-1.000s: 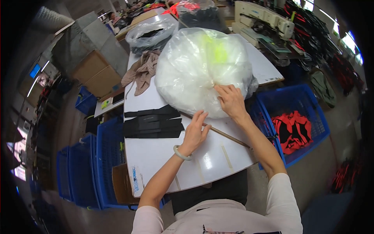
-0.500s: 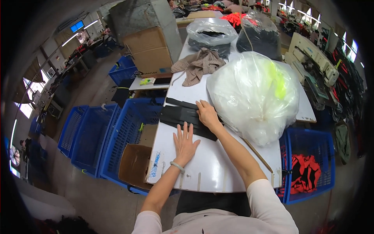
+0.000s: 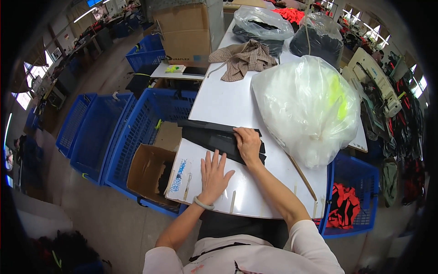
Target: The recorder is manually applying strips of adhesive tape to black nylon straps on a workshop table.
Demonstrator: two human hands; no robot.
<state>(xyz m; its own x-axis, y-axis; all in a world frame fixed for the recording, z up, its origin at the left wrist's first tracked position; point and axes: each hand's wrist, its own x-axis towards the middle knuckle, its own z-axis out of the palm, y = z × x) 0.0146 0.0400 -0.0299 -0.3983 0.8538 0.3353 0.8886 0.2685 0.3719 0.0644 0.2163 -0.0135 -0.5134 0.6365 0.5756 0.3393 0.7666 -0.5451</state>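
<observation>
Flat black fabric pieces (image 3: 207,136) lie layered across the white tabletop (image 3: 223,102), their left ends jutting past its left edge. My right hand (image 3: 248,145) rests on their right end, its curled fingers gripping the fabric at the far side. Beside the near edge of the pieces, my left hand (image 3: 213,178) is laid flat with fingers spread and thumb out; its fingertips reach about the fabric's edge. A pale bangle (image 3: 203,203) circles my left wrist.
A bulky clear plastic bag (image 3: 303,109) with white and neon-yellow contents sits right of my right hand. A wooden stick (image 3: 302,177) lies near it. Farther back is a checked cloth (image 3: 244,60). Blue crates (image 3: 119,150) stand left; another blue crate (image 3: 365,196) holds red-and-black fabric.
The black pieces, fanned out before, now lie in a more compact layered strip, nearer the front of the table. My right hand has come closer with them. The whole view has shifted slightly.
</observation>
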